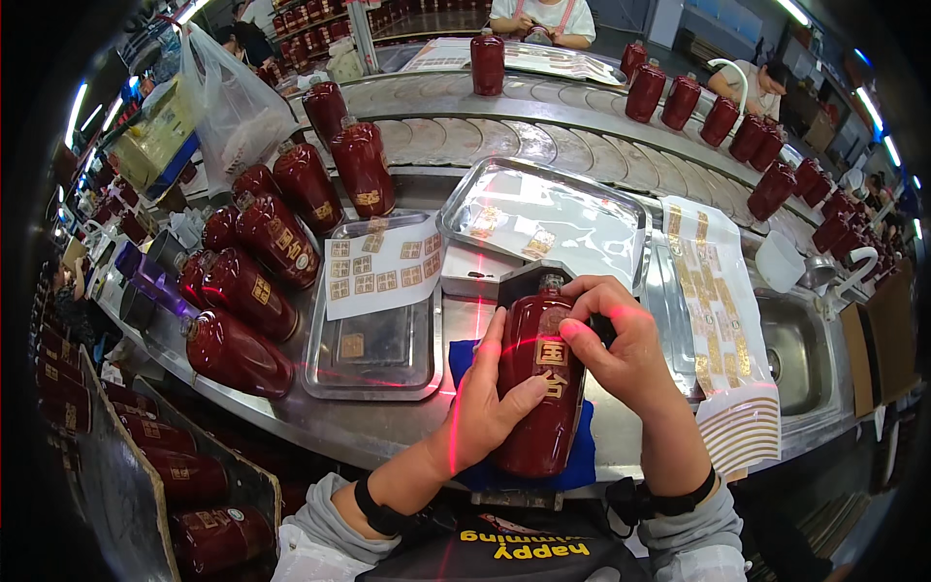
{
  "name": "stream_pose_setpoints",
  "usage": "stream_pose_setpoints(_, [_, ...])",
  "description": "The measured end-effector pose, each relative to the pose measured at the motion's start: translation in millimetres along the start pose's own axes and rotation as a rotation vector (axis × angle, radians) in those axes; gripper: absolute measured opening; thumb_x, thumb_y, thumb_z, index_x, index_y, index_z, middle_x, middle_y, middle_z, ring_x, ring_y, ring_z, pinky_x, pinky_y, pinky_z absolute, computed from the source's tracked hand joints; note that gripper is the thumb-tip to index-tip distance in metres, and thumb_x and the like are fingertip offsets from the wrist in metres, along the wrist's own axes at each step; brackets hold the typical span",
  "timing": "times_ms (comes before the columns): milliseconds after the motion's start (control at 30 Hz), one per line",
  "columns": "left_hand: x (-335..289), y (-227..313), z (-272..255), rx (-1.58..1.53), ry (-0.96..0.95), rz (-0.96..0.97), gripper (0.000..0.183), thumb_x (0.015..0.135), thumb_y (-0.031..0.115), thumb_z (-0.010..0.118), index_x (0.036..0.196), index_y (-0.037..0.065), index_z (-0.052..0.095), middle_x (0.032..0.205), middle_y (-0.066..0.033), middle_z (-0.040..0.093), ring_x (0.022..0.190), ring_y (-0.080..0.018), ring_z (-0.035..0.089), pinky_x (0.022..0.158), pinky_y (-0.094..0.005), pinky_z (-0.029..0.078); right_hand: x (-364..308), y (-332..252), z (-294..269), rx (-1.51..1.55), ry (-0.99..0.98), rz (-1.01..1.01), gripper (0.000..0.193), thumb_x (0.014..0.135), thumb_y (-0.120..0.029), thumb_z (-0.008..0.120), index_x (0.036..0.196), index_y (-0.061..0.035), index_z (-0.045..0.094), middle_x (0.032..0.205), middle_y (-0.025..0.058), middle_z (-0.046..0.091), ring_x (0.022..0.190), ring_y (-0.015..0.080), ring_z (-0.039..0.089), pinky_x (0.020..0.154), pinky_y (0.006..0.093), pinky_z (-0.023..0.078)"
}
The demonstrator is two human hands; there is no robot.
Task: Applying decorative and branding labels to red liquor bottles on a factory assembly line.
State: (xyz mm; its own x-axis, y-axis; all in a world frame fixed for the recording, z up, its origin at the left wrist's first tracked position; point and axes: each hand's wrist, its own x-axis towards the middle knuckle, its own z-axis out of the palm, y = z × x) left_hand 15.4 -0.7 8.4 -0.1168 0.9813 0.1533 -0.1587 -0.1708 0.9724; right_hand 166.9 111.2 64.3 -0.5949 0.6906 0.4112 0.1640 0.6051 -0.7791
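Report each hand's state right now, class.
Left hand: holding the red bottle.
Right hand: curled at the bottle's shoulder; whether gripping anything cannot be told.

Metal conveyor (417, 152) curves past steel bench (616, 441), fluor. tubes (76, 118) overhead, rear flr (609, 44) prob. grey.

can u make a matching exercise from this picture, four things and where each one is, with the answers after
Things:
1. left hand
2. right hand
3. blue cloth
4. plastic bag

Places:
A. at the picture's upper left, near a group of dark red bottles
B. against the left side of the held bottle
C. beneath the held bottle
D. beside the held bottle's upper right, just below its neck

Pairs: 1-B, 2-D, 3-C, 4-A
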Motion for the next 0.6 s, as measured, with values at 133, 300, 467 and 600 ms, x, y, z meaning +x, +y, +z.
stream_pose_setpoints(133, [-0.7, 0.5, -1.0, -0.007, 0.01, -0.013, 0.092, 0.091, 0.027, 0.064, 0.149, -0.009, 0.004, 0.142, -0.0215, 0.04, 0.129, -0.0225, 0.044, 0.109, -0.0348, 0.033, -10.0, -9.7, 0.4, -0.19, 0.179, -0.111, 0.02, 0.084, -0.007, 0.066, 0.104, -0.0027, 0.065, 0.11, 0.0199, 0.059, 0.101, 0.0353, 0.057, 0.09, 0.0405, 0.046])
stream_pose_setpoints(300, [-1.2, 0.7, -1.5, 0.021, 0.004, -0.016, 0.091, 0.091, 0.028, 0.064, 0.149, -0.01, 0.005, 0.143, -0.0224, 0.039, 0.13, -0.0232, 0.042, 0.109, -0.0352, 0.033, -29.3, -14.2, 2.6, -0.384, 0.061, -0.228, 0.04, 0.083, -0.011, 0.07, 0.121, -0.0047, 0.063, 0.119, 0.0231, 0.053, 0.109, 0.0395, 0.053, 0.092, 0.0448, 0.045])
stream_pose_setpoints(467, [-1.3, -2.8, -1.8, 0.128, 0.018, 0.04, 0.086, 0.093, 0.026, 0.062, 0.149, -0.01, 0.007, 0.142, -0.022, 0.04, 0.129, -0.0225, 0.043, 0.108, -0.0347, 0.034, -30.0, -15.3, 5.4, -0.415, 0.04, -0.169, 0.04, 0.087, -0.013, 0.067, 0.126, -0.0039, 0.06, 0.122, 0.023, 0.052, 0.111, 0.0384, 0.052, 0.095, 0.0437, 0.043])
stream_pose_setpoints(600, [9.7, 11.5, -7.7, -0.046, 0.059, -0.084, 0.074, 0.099, 0.027, 0.056, 0.148, -0.009, 0.015, 0.14, -0.0202, 0.045, 0.124, -0.0201, 0.048, 0.104, -0.0317, 0.039, -31.2, -16.1, 5.3, -0.413, 0.068, -0.162, 0.042, 0.083, -0.012, 0.07, 0.123, -0.0044, 0.062, 0.118, 0.0232, 0.054, 0.108, 0.04, 0.053, 0.093, 0.0458, 0.045])
